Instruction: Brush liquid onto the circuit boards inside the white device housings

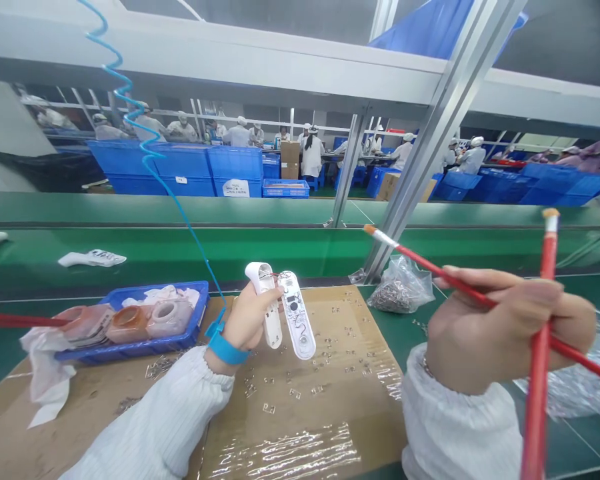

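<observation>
Two white shell halves (297,317) in L hand (253,313), 2 red brushes (430,267) in R hand (500,327), clear bag (397,293) btwn grips

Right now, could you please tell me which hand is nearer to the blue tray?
The left hand: it holds an opened white case just right of the blue tray. The right hand, holding a red brush, is much farther off, past the right edge of the cardboard.
</observation>
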The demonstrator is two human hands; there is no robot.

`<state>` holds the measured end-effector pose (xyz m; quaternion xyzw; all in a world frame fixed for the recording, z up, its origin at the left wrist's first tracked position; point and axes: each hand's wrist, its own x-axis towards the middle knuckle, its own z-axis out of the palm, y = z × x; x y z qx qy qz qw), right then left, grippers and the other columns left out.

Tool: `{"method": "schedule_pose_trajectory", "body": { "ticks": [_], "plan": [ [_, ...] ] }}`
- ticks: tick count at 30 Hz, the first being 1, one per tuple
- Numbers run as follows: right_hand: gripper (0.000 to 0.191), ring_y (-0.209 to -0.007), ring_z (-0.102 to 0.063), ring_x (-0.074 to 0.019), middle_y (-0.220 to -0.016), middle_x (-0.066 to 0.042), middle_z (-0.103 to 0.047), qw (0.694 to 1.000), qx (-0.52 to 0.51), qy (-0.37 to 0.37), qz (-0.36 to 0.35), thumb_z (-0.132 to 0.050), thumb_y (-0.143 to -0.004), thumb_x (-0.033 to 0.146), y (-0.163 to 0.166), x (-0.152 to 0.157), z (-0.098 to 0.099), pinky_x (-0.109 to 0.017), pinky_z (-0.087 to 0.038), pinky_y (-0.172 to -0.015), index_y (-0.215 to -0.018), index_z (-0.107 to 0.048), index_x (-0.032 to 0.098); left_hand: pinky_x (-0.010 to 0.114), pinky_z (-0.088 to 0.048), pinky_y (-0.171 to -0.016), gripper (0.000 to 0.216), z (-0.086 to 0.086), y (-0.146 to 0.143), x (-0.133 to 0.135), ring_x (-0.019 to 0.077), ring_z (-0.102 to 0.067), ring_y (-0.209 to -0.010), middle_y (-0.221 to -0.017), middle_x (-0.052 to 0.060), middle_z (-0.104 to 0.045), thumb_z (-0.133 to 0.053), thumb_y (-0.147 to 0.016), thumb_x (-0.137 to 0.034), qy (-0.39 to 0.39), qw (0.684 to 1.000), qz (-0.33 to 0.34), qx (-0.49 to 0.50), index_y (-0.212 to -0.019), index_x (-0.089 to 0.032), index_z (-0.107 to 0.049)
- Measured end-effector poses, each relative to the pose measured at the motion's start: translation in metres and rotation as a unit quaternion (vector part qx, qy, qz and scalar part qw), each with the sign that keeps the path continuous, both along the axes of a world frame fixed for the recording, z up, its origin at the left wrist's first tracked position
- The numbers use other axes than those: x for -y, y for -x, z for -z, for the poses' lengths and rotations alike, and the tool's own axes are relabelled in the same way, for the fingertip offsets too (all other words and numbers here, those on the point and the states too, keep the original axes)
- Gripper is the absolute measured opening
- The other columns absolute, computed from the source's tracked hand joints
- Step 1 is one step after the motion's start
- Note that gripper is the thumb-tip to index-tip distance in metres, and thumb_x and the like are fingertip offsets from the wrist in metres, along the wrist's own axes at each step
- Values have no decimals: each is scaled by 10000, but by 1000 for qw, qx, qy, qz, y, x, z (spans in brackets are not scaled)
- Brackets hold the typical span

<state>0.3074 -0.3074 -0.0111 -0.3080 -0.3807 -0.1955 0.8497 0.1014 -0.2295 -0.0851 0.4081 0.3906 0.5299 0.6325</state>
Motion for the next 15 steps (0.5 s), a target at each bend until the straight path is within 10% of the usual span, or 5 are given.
{"method": "schedule_pose_trajectory", "body": {
  "ticks": [15],
  "plan": [
    [249, -505, -623, -156, -514, 65, -404, 994, -103, -41, -3, -536, -824, 190, -55, -3, -12, -286, -509, -435, -605, -427, 236, 400, -569, -711, 136, 2, -19, -72, 220, -668, -780, -896, 130, -644, -551, -816, -44, 187, 981, -45, 40, -924, -126, -543]
  ]
}}
